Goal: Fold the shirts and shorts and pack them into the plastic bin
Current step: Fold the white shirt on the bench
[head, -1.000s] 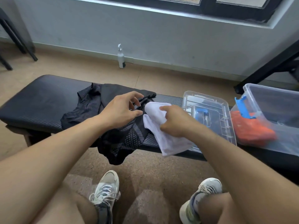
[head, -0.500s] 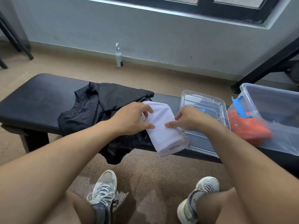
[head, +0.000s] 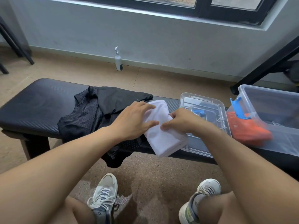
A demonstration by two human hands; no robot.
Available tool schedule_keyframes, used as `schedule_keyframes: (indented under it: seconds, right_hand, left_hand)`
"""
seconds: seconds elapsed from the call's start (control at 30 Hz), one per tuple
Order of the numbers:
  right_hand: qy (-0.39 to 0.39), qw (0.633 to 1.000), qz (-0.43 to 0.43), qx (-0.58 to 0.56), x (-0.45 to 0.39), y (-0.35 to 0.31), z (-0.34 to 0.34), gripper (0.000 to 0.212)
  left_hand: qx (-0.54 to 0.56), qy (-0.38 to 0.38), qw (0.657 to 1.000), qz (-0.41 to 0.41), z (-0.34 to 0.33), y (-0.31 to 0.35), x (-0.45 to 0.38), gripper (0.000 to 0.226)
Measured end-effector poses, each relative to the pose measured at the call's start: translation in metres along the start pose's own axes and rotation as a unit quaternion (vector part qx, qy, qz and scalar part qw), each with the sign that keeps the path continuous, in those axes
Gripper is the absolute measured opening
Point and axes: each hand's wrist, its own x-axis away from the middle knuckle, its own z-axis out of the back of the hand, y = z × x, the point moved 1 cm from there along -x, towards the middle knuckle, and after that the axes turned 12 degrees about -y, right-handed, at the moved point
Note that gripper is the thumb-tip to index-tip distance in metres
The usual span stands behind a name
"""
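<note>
A folded white garment (head: pixel 163 135) lies on the near edge of the black padded counter (head: pixel 34 107), its near end hanging just past the edge. The left hand (head: pixel 134 122) rests on its left side with the fingers stretched flat across the cloth, thumb reaching toward the middle. The right hand (head: pixel 181 121) sits at the garment's three o'clock, fingers curled, pinching the fold between thumb and fingertips; the two thumbs nearly meet on the white cloth.

At the garment's nine o'clock a heap of black mesh clothes (head: pixel 90 117) is spread on the counter, unfolded, one corner drooping over the near edge toward the floor. At three o'clock a clear bin lid (head: pixel 205 101) lies on the counter, partly under the right hand and the garment's edge. Beyond it, further toward three o'clock, stands the clear plastic bin (head: pixel 275 101) with a blue latch (head: pixel 237 110); a folded orange garment (head: pixel 247 131) is already inside, against its near wall.

A white spray bottle (head: pixel 118 60) stands on the floor at twelve o'clock by the wall.
</note>
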Motion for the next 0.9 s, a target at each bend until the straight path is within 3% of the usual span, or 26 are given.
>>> schedule_keyframes:
  seconds: [0.13, 0.23, 0.33, 0.43, 0.57, 0.67, 0.73, 0.8, 0.9]
  right_hand:
    - [0.033, 0.987, 0.066, -0.14, 0.009, 0.0, 0.003, 0.03]
    - [-0.005, 0.971, 0.121, -0.206, 0.018, -0.003, 0.007, 0.036]
    - [-0.045, 0.958, 0.183, -0.218, 0.027, -0.004, 0.009, 0.046]
    - [-0.032, 0.947, 0.233, -0.217, 0.03, -0.003, 0.013, 0.049]
    - [0.088, 0.939, 0.286, -0.168, 0.028, -0.002, 0.017, 0.05]
    - [0.154, 0.944, 0.284, -0.066, 0.029, -0.003, 0.02, 0.064]
    - [0.102, 0.958, 0.263, -0.05, 0.032, -0.003, 0.02, 0.072]
    - [0.018, 0.961, 0.258, -0.096, 0.032, -0.001, 0.017, 0.065]
    - [0.004, 0.954, 0.266, -0.136, 0.029, 0.001, 0.014, 0.048]
  left_hand:
    - [0.051, -0.043, 0.998, -0.005, 0.002, 0.007, 0.007, 0.088]
    - [0.117, -0.06, 0.991, -0.011, 0.0, 0.011, 0.009, 0.097]
    - [0.181, -0.06, 0.981, -0.021, 0.001, 0.014, 0.009, 0.086]
    - [0.26, -0.045, 0.965, -0.011, 0.004, 0.013, 0.009, 0.074]
    - [0.318, -0.019, 0.948, -0.002, 0.01, 0.014, 0.008, 0.049]
    - [0.347, -0.068, 0.935, -0.008, 0.016, 0.012, 0.008, 0.042]
    - [0.407, -0.119, 0.905, -0.015, 0.019, 0.009, 0.011, 0.041]
    - [0.469, -0.152, 0.87, -0.016, 0.018, 0.007, 0.013, 0.046]
    - [0.502, -0.151, 0.851, -0.003, 0.016, 0.006, 0.012, 0.05]
